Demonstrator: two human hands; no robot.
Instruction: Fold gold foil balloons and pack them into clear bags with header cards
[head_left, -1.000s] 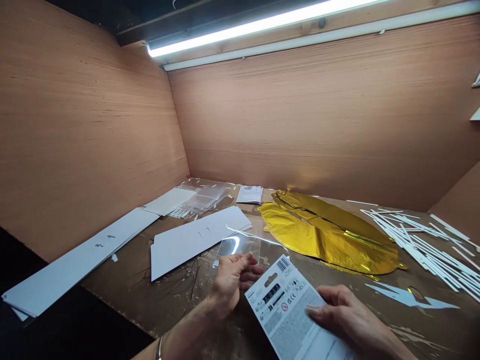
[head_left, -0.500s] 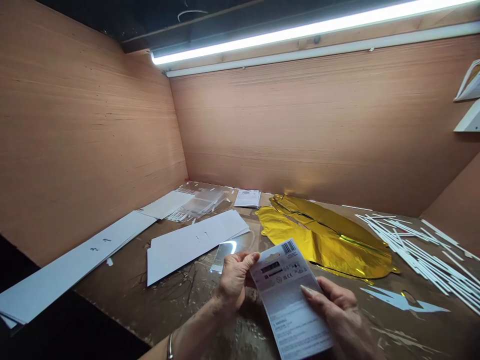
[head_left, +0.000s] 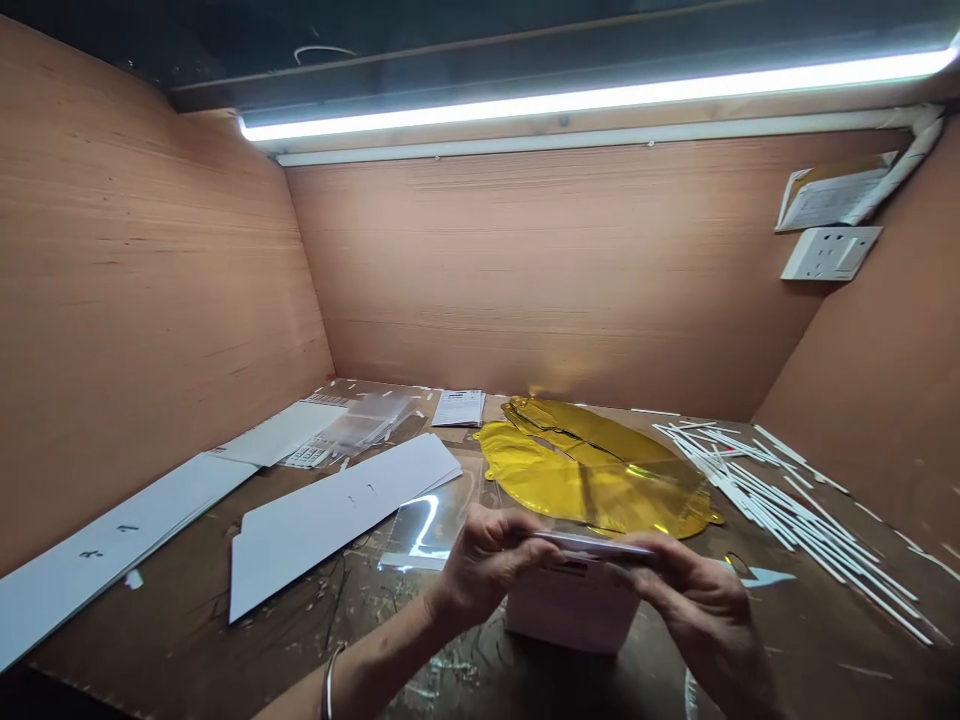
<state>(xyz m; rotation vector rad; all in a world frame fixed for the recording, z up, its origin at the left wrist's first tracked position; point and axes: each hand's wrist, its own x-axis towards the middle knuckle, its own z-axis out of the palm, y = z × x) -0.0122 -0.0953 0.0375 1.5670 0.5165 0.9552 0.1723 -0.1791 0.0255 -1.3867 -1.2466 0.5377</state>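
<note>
A printed package card [head_left: 574,612] hangs between my two hands, its top edge turned toward me and its face in shadow. Thumb and fingers of my left hand [head_left: 491,560] pinch the card's upper left corner. At the upper right, my right hand [head_left: 686,590] grips the same edge. Whether the card sits inside a clear sleeve, I cannot tell. Just beyond the hands lie gold foil balloons [head_left: 600,475], flat and overlapping. A clear plastic bag [head_left: 427,525] rests on the table beside my left hand.
White card sheets [head_left: 337,510] and a long white strip pile [head_left: 127,530] lie to the left. Clear bags [head_left: 371,420] and a stack of printed cards [head_left: 459,407] sit toward the back. White sticks [head_left: 780,490] spread on the right, near scissors [head_left: 761,577]. A socket [head_left: 831,253] is on the wall.
The card has tipped from showing its printed face to nearly edge-on. My right hand has shifted from its side to the top edge. The view has turned right.
</note>
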